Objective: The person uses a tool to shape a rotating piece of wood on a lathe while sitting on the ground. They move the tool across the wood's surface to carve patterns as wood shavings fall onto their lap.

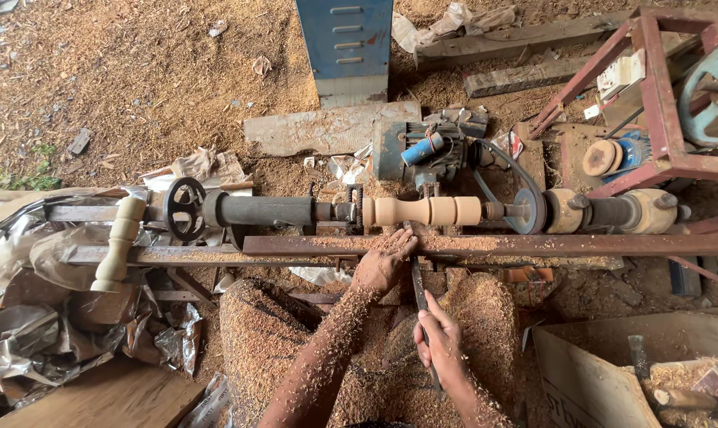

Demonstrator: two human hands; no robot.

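A pale wooden spindle (pixel 427 211) is mounted between the lathe's centres, with grooves and a waist cut into it. My left hand (pixel 384 261) rests on the rusty steel tool rest bar (pixel 533 244) and presses down the blade of a long dark chisel (pixel 417 279), whose tip reaches up to the spindle. My right hand (pixel 438 342) is closed around the chisel's handle, nearer my body. Both forearms are coated in wood shavings.
A finished turned leg (pixel 118 242) lies on crumpled plastic at the left. The tailstock handwheel (pixel 184 208) is left of the spindle, the belt pulley (pixel 531 208) and motor (pixel 419 150) to the right and behind. Sawdust heaps cover my lap; a cardboard box (pixel 605 372) sits lower right.
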